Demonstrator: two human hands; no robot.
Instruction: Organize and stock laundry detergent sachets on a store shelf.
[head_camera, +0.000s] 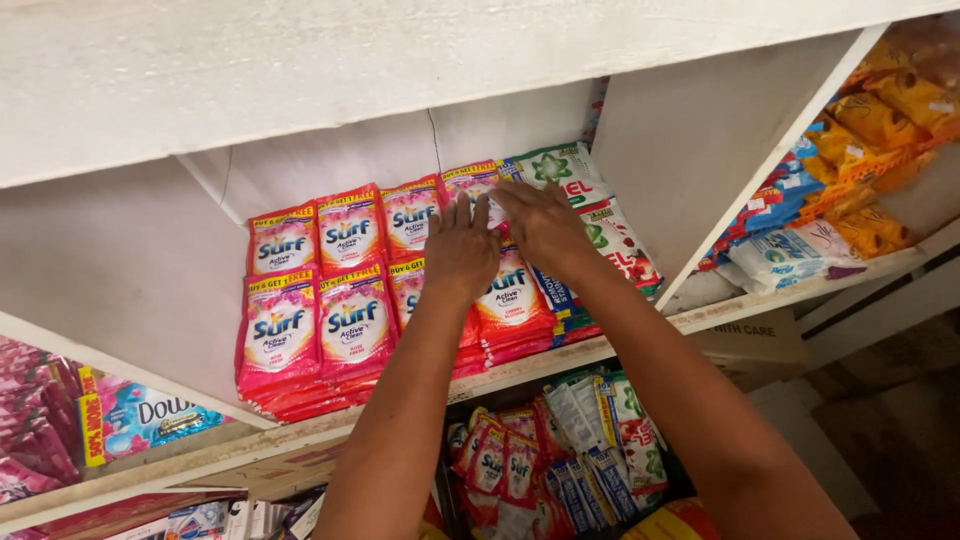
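Observation:
Inside a white wooden shelf compartment (640, 140), stacks of red and pink detergent sachets (320, 300) lie in two rows. My left hand (460, 248) rests flat on the sachets near the right end of the rows. My right hand (540, 222) lies beside it, fingers spread, pressing on a pink sachet (472, 180) at the back. Both hands touch the packets with flat fingers and grip nothing. Right of the hands lie white and green sachets (600, 215).
A box below the shelf holds more mixed sachets (560, 460). The right compartment holds orange, blue and white packets (850, 150). Pink and blue packets (100, 415) sit at lower left. A cardboard box (750, 340) stands under the shelf edge (720, 315).

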